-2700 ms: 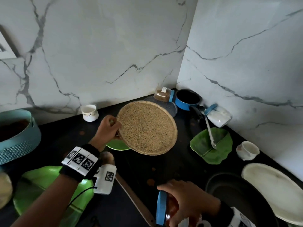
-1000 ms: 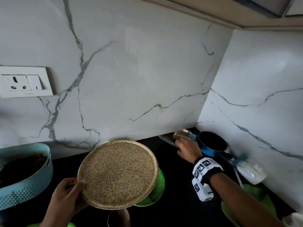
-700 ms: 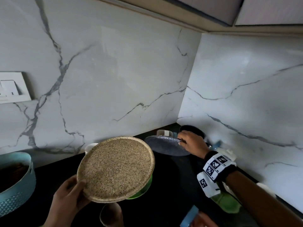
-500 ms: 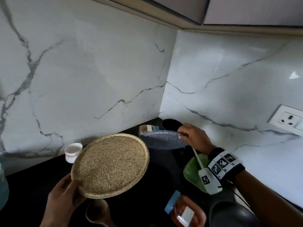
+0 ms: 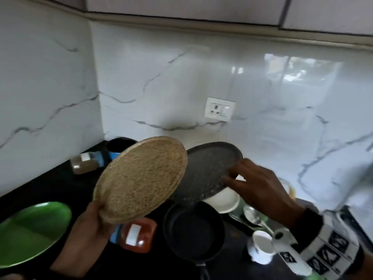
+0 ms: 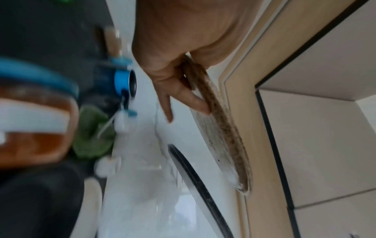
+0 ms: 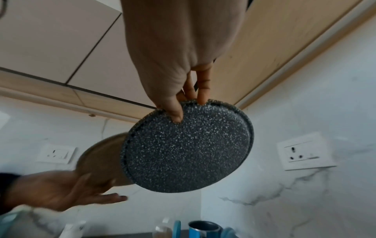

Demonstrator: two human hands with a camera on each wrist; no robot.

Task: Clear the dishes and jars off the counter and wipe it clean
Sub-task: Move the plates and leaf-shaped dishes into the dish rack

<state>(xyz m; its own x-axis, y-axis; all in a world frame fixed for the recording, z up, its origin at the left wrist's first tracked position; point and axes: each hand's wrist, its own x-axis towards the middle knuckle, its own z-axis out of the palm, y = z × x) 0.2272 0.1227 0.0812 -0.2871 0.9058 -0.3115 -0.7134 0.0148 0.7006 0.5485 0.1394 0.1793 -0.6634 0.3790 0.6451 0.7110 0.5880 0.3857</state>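
My left hand (image 5: pixel 94 219) grips the near edge of a speckled tan plate (image 5: pixel 141 178), tilted up above the black counter (image 5: pixel 50 184); its rim (image 6: pixel 215 122) shows edge-on in the left wrist view, thumb above and fingers (image 6: pixel 195 103) below. My right hand (image 5: pixel 248 184) pinches the rim of a dark grey speckled plate (image 5: pixel 205 168), held just right of and partly behind the tan one. In the right wrist view the grey plate (image 7: pixel 187 148) hangs from my thumb and fingers (image 7: pixel 177 111), the tan plate (image 7: pixel 97 161) behind it.
On the counter lie a green plate (image 5: pixel 30 231), a red-filled jar with a blue lid (image 5: pixel 137 235), a black pan (image 5: pixel 193 229), a white bowl (image 5: pixel 224 201), a white cup (image 5: pixel 260 247), a brown spice jar (image 5: pixel 86 162) and a blue pot (image 5: pixel 119 146). A wall socket (image 5: pixel 220 109) sits above.
Both plates have been carried to the right, and the grey plate now sits close behind the tan one. The view has swung right along the counter.
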